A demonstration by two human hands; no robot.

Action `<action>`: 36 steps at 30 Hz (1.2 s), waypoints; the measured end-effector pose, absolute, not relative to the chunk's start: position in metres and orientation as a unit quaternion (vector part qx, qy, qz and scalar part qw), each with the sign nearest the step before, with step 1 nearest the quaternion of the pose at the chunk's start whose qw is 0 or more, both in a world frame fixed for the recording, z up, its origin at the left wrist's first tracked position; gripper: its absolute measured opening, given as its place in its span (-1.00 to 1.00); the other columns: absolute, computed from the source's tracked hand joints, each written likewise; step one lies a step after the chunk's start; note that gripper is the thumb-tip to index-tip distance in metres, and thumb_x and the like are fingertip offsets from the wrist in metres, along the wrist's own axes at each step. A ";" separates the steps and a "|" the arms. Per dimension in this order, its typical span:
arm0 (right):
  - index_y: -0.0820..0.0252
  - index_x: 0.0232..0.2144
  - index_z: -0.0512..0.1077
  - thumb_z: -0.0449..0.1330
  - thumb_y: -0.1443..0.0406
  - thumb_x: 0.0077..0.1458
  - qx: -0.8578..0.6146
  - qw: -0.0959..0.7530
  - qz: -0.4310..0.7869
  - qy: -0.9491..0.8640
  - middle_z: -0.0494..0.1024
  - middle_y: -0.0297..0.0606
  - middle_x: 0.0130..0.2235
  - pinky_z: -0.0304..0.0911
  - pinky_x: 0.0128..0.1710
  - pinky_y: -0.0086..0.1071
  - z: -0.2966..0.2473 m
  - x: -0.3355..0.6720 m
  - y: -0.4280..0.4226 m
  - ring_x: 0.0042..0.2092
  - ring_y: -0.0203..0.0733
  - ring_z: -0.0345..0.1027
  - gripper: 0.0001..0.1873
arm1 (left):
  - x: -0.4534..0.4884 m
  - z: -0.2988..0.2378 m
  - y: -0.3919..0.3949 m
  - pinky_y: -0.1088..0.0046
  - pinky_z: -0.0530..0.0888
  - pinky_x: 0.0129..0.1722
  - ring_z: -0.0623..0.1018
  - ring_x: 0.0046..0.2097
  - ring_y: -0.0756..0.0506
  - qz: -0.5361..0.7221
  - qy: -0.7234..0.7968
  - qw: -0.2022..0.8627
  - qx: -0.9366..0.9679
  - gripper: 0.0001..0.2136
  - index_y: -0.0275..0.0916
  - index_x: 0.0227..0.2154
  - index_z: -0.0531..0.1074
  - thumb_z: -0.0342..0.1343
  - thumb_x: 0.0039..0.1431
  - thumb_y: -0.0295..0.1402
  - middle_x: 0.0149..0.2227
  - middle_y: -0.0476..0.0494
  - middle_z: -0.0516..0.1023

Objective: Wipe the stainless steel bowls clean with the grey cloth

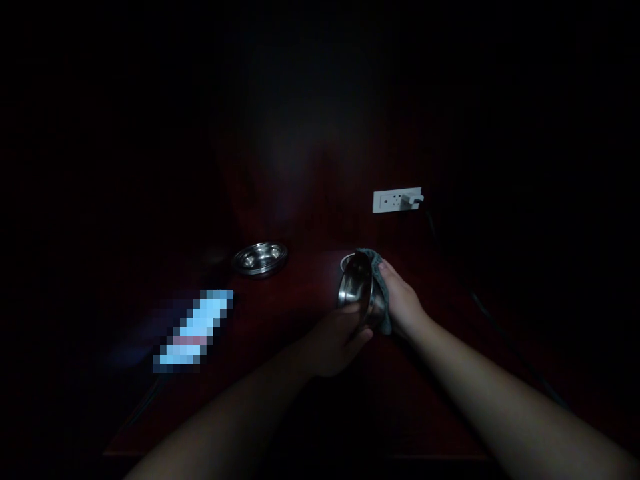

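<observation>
A shiny steel bowl (pixel 354 283) is held tilted on its side above the dark red table. From below, my left hand (pixel 337 343) grips its near edge, with the thumb and fingers closed round it. My right hand (pixel 404 299) presses a grey-green cloth (pixel 381 300) against the right side of the bowl; most of its fingers are hidden behind the cloth. Just behind the bowl shows part of a pale round rim (pixel 346 262), too covered to name.
Farther left, shallow steel dishes (pixel 260 259), seemingly stacked, sit on the table (pixel 280 313). A glowing, pixelated screen (pixel 195 331) lies nearer on the left. A white socket panel (pixel 390 201) with a plugged-in charger (pixel 412 199) is on the back wall. Surroundings are very dark.
</observation>
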State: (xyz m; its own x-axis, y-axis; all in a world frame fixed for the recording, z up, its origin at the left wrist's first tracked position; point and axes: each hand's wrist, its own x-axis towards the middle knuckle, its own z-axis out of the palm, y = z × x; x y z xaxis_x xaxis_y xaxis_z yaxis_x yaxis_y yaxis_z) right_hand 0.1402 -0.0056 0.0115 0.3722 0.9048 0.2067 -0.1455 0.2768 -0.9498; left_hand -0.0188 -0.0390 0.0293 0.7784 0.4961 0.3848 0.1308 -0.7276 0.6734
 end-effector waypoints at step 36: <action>0.04 -0.06 0.38 0.12 -0.05 0.04 -0.400 0.678 0.398 -0.471 0.48 -0.26 0.02 0.18 0.12 -0.12 0.014 0.134 -0.021 0.08 0.00 0.32 -0.51 | -0.014 0.026 -0.044 0.35 0.41 -0.09 0.48 -0.14 -0.10 0.312 0.237 0.275 0.878 -0.76 -0.29 -0.17 0.40 -0.08 0.22 -0.31 -0.16 -0.20 0.48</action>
